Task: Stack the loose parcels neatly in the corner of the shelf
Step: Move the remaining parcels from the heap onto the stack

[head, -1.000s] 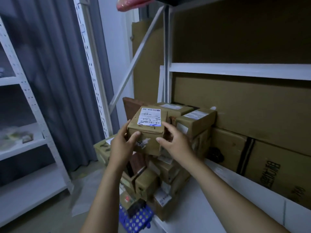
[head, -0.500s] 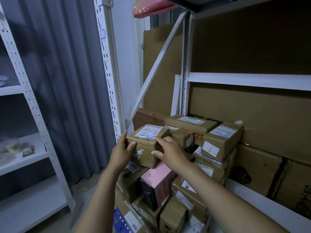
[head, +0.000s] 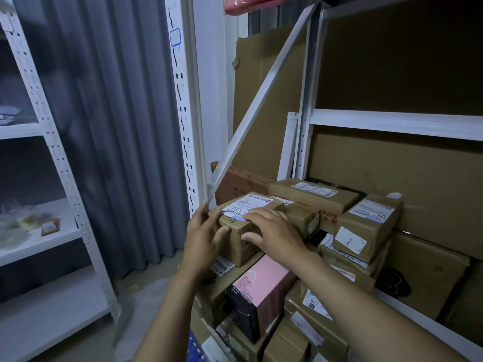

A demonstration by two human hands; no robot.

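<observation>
Between your palms, the labelled parcel [head: 249, 205] rests atop the corner pile [head: 313, 197], left hand [head: 205, 239] flat against its side, right hand [head: 274, 231] spread over its top, while under your wrists the pink box [head: 264, 280] and other parcels [head: 308, 307] lie jumbled, not yet stacked.

Left hand [head: 203, 240], right hand [head: 273, 231], both outstretched

The scene is dimly lit, bluish; deep shadow is seen above the right hand [head: 274, 232]; far left of the left hand [head: 202, 237], the white rack [head: 58, 163] is bowed and blurred.
</observation>
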